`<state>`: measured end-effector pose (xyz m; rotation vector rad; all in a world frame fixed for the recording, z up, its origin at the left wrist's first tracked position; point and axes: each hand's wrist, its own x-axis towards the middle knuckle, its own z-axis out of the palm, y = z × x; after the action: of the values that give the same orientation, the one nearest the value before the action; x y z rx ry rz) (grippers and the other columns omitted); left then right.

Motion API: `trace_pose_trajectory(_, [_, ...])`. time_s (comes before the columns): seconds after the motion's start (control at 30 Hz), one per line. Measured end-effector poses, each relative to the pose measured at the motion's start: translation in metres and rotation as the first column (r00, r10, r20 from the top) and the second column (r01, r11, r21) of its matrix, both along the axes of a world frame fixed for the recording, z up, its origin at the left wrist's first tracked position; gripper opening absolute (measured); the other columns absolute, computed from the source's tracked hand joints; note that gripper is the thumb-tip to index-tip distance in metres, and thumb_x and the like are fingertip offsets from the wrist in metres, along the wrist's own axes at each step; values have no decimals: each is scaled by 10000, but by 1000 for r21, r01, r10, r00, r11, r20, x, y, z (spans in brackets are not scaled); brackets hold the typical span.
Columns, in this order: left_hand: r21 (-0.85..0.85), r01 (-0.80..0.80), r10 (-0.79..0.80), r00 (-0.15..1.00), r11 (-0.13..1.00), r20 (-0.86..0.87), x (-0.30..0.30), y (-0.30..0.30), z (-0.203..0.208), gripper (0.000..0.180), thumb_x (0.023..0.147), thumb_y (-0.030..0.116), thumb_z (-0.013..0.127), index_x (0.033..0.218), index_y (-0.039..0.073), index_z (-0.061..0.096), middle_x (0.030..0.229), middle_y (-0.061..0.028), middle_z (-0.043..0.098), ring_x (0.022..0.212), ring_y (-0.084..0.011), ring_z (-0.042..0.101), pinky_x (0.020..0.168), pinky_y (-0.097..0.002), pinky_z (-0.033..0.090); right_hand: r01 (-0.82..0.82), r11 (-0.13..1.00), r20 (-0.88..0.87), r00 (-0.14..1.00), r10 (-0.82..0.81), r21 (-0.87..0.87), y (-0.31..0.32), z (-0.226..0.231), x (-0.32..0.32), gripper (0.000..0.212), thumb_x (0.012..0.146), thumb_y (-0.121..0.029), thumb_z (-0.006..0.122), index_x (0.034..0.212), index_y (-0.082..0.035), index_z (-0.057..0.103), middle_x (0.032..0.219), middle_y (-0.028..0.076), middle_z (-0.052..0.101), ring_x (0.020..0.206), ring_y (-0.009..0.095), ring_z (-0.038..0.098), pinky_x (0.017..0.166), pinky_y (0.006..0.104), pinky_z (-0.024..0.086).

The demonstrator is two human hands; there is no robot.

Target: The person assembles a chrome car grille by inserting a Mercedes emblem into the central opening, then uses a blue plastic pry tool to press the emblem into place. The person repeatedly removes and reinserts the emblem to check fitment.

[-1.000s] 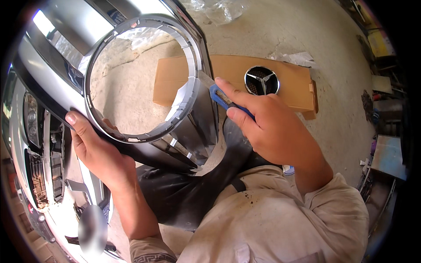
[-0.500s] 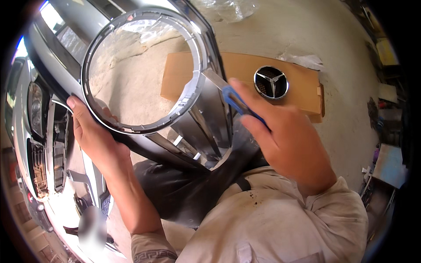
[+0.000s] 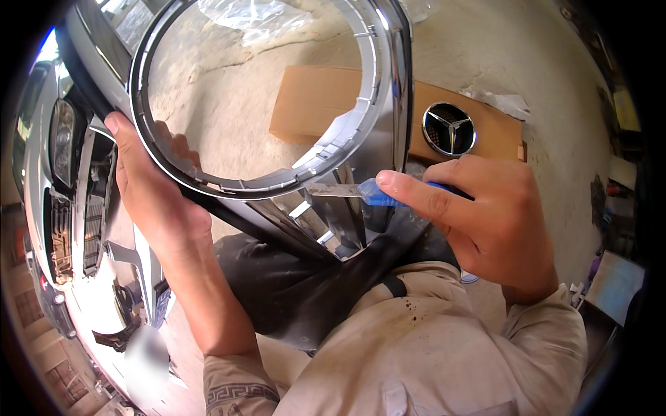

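My left hand (image 3: 158, 194) is wrapped around the lower left rim of a car grille (image 3: 380, 149). The thumb lies outside the round emblem opening, and fingertips show through it. That opening is edged by a clipped ring (image 3: 331, 158) with a chrome edge. In my right hand (image 3: 482, 215) is a blue-handled utility knife (image 3: 380, 193), its index finger stretched along the handle. The blade points left, close to the ring's lower right edge; whether it touches I cannot tell. The grille's lower end rests against my dark trousers.
A round black-and-chrome star emblem (image 3: 449, 129) lies on a flat cardboard box (image 3: 309, 104) on the floor. Clear plastic film (image 3: 257, 19) lies beyond the grille. To the left stands a car (image 3: 64, 142) with its front opened up. Assorted items line the right side.
The knife has gone from the ring's right side down to its lower right edge, the blade now pointing left. The grille has shifted up and right in view; my left hand keeps its hold.
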<state>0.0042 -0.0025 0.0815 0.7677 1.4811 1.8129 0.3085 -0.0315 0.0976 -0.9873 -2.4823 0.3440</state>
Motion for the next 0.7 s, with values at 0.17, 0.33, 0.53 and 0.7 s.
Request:
trace_pose_trajectory(0.17, [26,71,-71,997,997,-9,-1,-4,-1,413,1026,499,591,962,91,588,748,46,460,648,-84,388,604,-261,301,-20,998,135,991,12,58,5,5,-2,479,743,-5,711,1197,-146,769,765,86,650,593,235,593,495,337,407])
trace_pose_trajectory(0.33, [38,-17,19,999,999,-37,16,0,6,410,1066,457,530,806,140,534,635,48,439,508,-60,376,463,-233,302,-48,998,209,977,37,48,9,16,0,479,728,-23,703,1184,-155,770,748,67,632,571,239,564,482,343,391])
trace_pose_trajectory(0.53, [72,111,-108,993,991,-36,11,-3,-2,413,1049,459,566,831,109,580,641,50,504,510,-44,455,467,-207,356,-48,999,372,927,40,12,10,38,-14,488,729,-53,680,1199,-162,753,679,34,550,580,231,531,492,368,382])
trace_pose_trajectory(0.7, [65,59,-55,996,996,-64,16,-2,-3,424,1047,465,568,828,104,597,633,46,525,495,-45,441,460,-207,343,-61,998,435,899,53,4,9,44,-20,488,737,-54,678,1206,-165,747,655,28,512,579,235,517,486,376,375])
